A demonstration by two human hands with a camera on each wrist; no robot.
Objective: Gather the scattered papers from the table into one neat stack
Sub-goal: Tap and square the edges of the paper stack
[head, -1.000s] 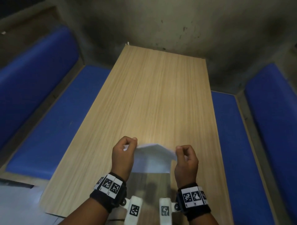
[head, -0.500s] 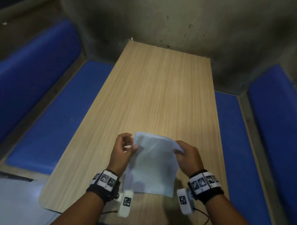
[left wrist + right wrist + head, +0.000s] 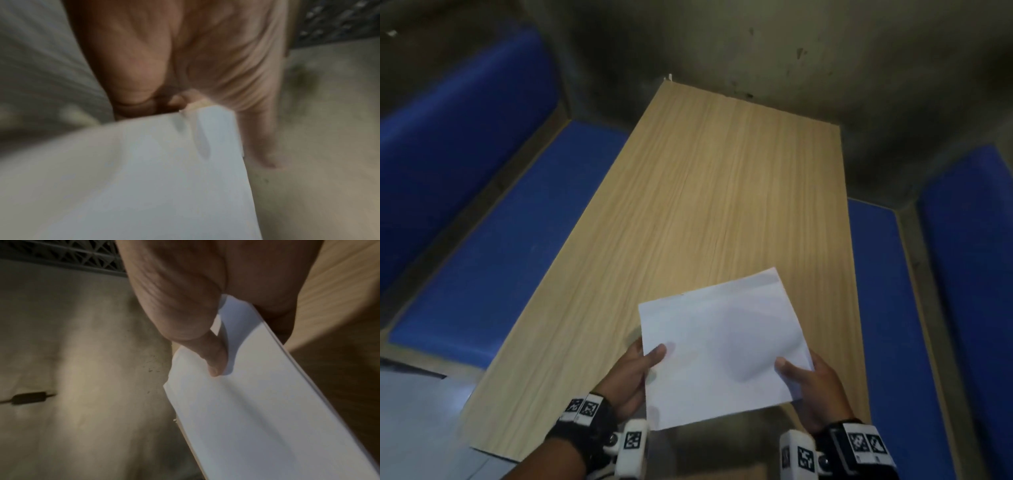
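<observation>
Paper stack: a thin stack of white papers [image 3: 722, 346], blank on the upper face, held flat over the near end of the table [image 3: 722, 192], turned slightly so its far right corner points away; the right wrist view shows several sheet edges lined up along one side [image 3: 267, 402].
Left hand: the left hand [image 3: 635, 373] holds the stack's near left edge, thumb on top, fingers hidden below the sheets.
Left grip: pinching the papers between thumb and fingers; the left wrist view is blurred but shows the thumb beside the sheet's corner [image 3: 164, 170] and the palm [image 3: 174, 53] above it.
Right hand: the right hand [image 3: 813, 387] holds the near right edge, thumb laid across the top face.
Right grip: pinching the papers, thumb pressed down on the top sheet, which buckles a little beside it, in the right wrist view [image 3: 185, 293].
Wrists: both carry black bands with square black-and-white code markers [image 3: 582, 407]; no readable words.
Table: light wood grain, long, running away from the person.
Surroundings: blue padded benches [image 3: 517, 222] run along the left and right of the table; a stained grey wall [image 3: 756, 51] stands at the far end.
</observation>
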